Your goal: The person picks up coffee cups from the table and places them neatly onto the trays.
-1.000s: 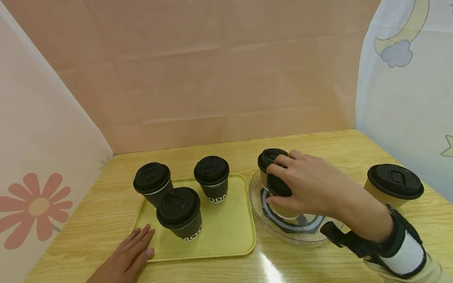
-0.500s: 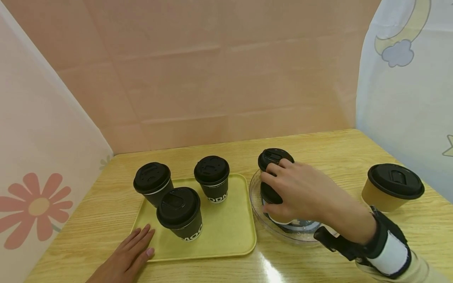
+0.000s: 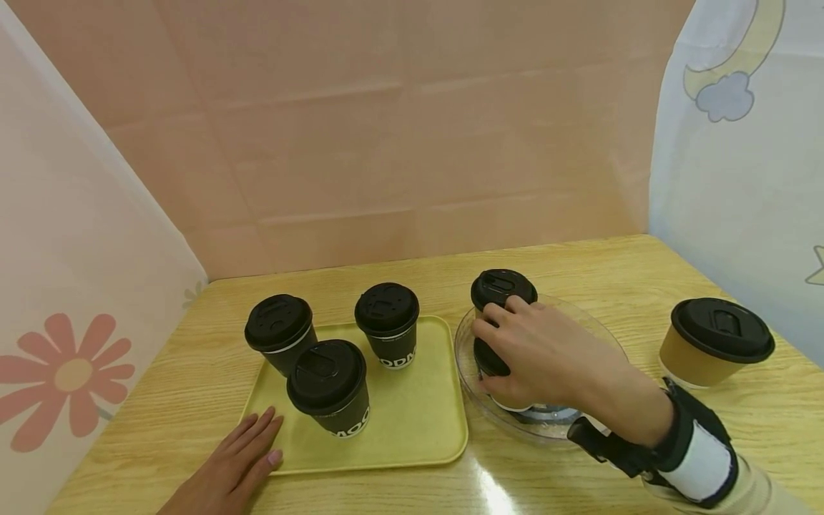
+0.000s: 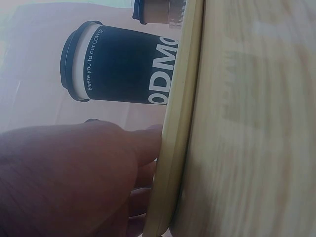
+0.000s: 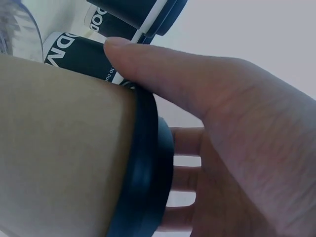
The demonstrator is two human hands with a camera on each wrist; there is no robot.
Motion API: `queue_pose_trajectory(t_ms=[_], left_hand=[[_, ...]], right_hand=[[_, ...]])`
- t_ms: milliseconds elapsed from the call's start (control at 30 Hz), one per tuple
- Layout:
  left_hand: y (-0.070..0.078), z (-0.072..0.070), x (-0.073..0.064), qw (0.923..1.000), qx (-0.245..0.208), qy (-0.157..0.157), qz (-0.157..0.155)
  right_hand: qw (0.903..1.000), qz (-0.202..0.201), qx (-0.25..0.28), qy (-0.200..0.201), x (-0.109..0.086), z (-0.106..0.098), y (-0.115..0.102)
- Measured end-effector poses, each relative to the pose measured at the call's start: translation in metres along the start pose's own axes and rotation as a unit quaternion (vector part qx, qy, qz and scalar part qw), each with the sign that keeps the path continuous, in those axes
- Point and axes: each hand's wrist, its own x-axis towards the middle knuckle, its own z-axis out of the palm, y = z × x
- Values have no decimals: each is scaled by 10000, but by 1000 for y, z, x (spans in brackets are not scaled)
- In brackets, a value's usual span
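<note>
My right hand point(image 3: 541, 350) grips a tan paper coffee cup by its black lid point(image 3: 491, 357), over the left part of a round clear dish point(image 3: 463, 379). In the right wrist view, the tan cup point(image 5: 59, 153) looks large, with thumb and fingers around its lid. Just behind it stands another black-lidded coffee cup point(image 3: 504, 286), partly covered by the hand. At lower left my left hand point(image 3: 225, 465) rests with straight fingers on the front left edge of a yellow tray point(image 3: 412, 436). Nearest to it is a black coffee cup point(image 3: 335, 400) on that tray.
Two more black cups are at the tray's back: a left cup point(image 3: 280, 332) and a right cup point(image 3: 388, 322). A tan cup with a black lid point(image 3: 714, 343) stands on the wooden table point(image 3: 759, 429) at far right. Cloth walls point(image 3: 386, 143) surround the back and sides.
My right hand has shifted left with the tan cup, close to the cup behind it, and has barely moved over the last half second. The left hand stays put.
</note>
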Motion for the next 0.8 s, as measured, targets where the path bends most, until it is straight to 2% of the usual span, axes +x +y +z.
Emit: queue_pose_trajectory(t_ms=[300,533,800], left_hand=[[2,0,1,10000,77,-22,6],[0,0,2,10000,14,-84,19],[-1,1,1,10000,10,61,64]], right_hand=[[9990,250,183,-314,-2,-3,0],[9984,379,268,-310,-4,-4,0],[9981,414,221,-405,-6,-6,-2]])
